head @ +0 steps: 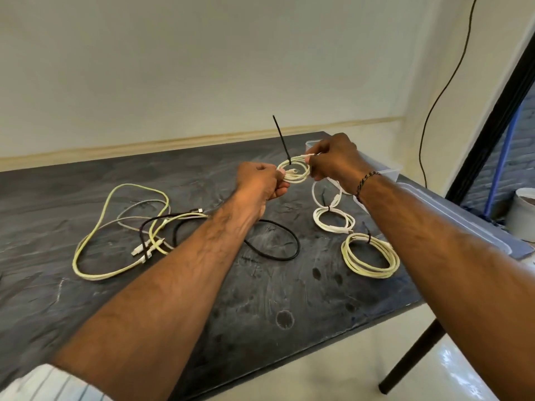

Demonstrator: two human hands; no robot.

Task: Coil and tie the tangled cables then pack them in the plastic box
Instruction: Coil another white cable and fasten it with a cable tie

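Both hands up over the worktop (202, 285), close together: left hand (259, 182) pinches the near-left edge of a small pale coil (295, 170), right hand (335, 160) pinches its far-right edge, fingers curled round the strands. A black zip tie (281, 138) is already looped on the coil, tail sticking straight up; can't tell from here whether the head is ratcheted tight or just threaded. Taking the held coil as reference: three tied coils lie on the worktop below and right of it, white loop (325, 195) nearest, white coil (334, 221) next, yellowish coil (370, 254) furthest toward the camera. Plastic box (390, 169) sits just behind the right hand, mostly hidden by it, with what looks like its lid (451, 215) further right along the edge. Loose tangle (121, 230) of yellow, grey and black cable is well left and below, black cable (278, 241) trailing out under the left forearm. Risks: if the tie isn't cinched, letting either pinch go lets the turns spring open and slide out of the loop. Yanking the tail hard could kink the strands or trap a connector end under the band. Yellowish coil is near the worktop edge, so a forearm sweep toward the box could knock it off.
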